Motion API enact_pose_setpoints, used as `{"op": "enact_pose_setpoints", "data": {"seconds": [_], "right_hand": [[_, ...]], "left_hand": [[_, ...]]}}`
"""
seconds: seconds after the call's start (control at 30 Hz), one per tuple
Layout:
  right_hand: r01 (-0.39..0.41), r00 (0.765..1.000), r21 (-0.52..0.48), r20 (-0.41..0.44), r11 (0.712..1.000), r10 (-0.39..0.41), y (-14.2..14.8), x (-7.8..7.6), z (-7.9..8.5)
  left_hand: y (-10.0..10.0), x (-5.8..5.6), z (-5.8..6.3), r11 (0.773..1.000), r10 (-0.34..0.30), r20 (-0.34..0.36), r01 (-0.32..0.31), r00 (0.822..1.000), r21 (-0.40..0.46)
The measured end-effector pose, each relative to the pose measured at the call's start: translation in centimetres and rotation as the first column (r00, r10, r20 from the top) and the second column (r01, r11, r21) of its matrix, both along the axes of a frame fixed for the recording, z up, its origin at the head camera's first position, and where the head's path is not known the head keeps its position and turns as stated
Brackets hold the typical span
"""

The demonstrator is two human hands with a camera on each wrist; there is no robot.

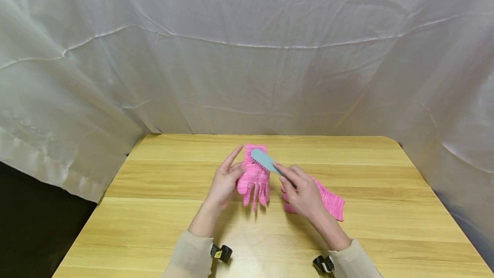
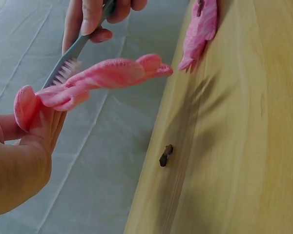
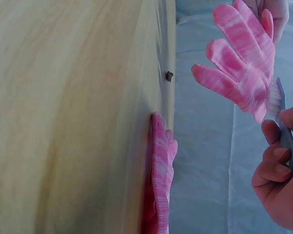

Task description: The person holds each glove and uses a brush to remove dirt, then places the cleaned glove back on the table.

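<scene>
A pink knitted glove (image 1: 251,179) is held up above the table by my left hand (image 1: 224,183), its fingers drooping downward. In the left wrist view, the thumb of that hand lies at the glove's edge and the other fingers pass beneath it. My right hand (image 1: 305,192) grips the handle of a blue-grey brush (image 1: 262,159). Pale bristles (image 2: 67,71) face the glove and touch its surface near the cuff side. A second pink glove (image 1: 332,200) lies on the table, partly hidden behind my right hand in the head view.
The wooden table (image 1: 154,218) is bounded by pale curtains (image 1: 270,76) at the back and sides. A small dark brown piece (image 2: 166,155) lies near the table edge in the left wrist view. Each wrist wears a black camera.
</scene>
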State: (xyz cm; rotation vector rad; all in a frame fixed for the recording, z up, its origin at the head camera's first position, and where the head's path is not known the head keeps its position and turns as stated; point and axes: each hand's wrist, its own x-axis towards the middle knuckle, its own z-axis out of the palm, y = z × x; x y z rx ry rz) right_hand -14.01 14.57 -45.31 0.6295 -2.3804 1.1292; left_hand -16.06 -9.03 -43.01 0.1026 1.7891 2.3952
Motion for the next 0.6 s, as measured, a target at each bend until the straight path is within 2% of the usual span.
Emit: {"op": "enact_pose_setpoints", "data": {"seconds": [0.17,0.37,0.6], "right_hand": [[0.001,0.999,-0.007,0.04,1.0,-0.001,-0.04,0.07,0.11],[-0.02,0.996,-0.057,0.084,0.998,0.025,-0.07,0.18,0.27],[-0.047,0.998,-0.117,0.032,0.992,0.051,-0.17,0.14,0.31]], "left_hand": [[0.16,-0.21,-0.26,0.999,0.022,-0.031,-0.023,0.999,-0.03],[0.31,-0.23,-0.22,0.998,0.037,-0.022,-0.038,0.999,-0.049],[0.29,-0.16,-0.14,0.995,0.037,-0.043,-0.041,0.998,-0.091]]}}
